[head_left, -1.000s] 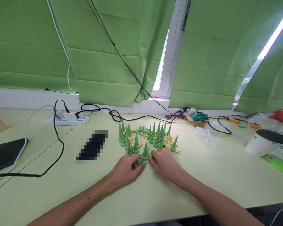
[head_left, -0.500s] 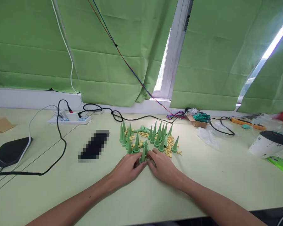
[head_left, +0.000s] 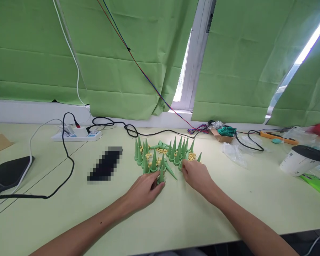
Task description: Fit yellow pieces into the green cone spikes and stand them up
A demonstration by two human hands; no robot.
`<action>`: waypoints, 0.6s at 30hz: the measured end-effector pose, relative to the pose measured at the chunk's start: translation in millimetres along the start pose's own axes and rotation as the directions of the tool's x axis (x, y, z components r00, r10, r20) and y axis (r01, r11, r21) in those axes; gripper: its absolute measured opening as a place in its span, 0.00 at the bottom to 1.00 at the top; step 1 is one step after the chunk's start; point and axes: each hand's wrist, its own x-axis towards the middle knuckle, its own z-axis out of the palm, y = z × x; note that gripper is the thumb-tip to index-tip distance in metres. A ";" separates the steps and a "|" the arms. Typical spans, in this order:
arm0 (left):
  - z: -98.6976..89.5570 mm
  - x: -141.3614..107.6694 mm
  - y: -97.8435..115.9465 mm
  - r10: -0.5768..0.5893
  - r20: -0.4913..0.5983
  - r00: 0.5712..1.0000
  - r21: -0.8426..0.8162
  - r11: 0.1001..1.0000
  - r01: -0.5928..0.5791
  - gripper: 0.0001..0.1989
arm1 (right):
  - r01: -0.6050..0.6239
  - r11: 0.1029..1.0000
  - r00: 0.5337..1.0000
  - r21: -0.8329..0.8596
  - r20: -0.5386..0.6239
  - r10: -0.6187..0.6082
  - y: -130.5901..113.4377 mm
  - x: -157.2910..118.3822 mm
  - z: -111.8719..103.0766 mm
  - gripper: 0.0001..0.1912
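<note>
My left hand (head_left: 145,186) is closed round the base of a small upright green cone (head_left: 161,173) at the near edge of the group. Just right of it, another green cone (head_left: 171,170) lies on its side, its tip toward me. My right hand (head_left: 196,174) reaches to the right part of the group with its fingers pinched together; what they hold, if anything, is hidden. It covers part of the small yellow pieces (head_left: 192,156) and the foot of a standing cone. Several more green cones (head_left: 139,154) stand to the left and behind.
A phone-sized pixelated dark patch (head_left: 105,165) lies left of the cones. Behind are a black cable (head_left: 160,132) and a power strip (head_left: 78,135). Toward the right are a clear plastic bag (head_left: 234,154), a small cardboard box (head_left: 222,137) and a white cup with a black lid (head_left: 296,161).
My right hand has left the cone beside my left hand and moved right and away from me, to the yellow pieces. The lying cone now shows. My left hand keeps its place.
</note>
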 end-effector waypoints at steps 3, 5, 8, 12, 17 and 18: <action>-0.1 -1.1 0.6 -0.006 0.015 1.000 0.004 1.000 0.006 0.12 | -0.065 0.998 0.996 -0.016 0.054 0.066 8.0 3.3 -2.1 0.05; -0.3 -1.6 0.0 -0.011 0.022 1.000 0.010 1.000 0.010 0.12 | -0.088 0.996 0.994 -0.026 0.063 0.090 11.6 5.7 -0.9 0.04; -0.9 -1.7 -1.7 -0.013 0.011 1.000 0.027 1.000 0.012 0.12 | -0.099 0.994 0.991 -0.036 0.083 0.101 14.6 9.3 2.6 0.06; -2.3 -1.5 -2.3 -0.029 -0.011 1.000 0.047 0.998 0.029 0.16 | -0.090 0.995 0.990 -0.042 0.109 0.094 15.2 12.1 6.5 0.07; -3.6 -1.2 -0.8 -0.030 -0.019 0.999 0.051 0.998 0.031 0.16 | -0.080 0.997 0.987 -0.010 0.139 0.081 14.4 11.6 6.0 0.06; -3.6 -1.3 -0.9 -0.028 -0.020 0.999 0.052 0.998 0.029 0.15 | -0.080 0.997 0.986 -0.006 0.148 0.080 14.3 11.2 5.4 0.06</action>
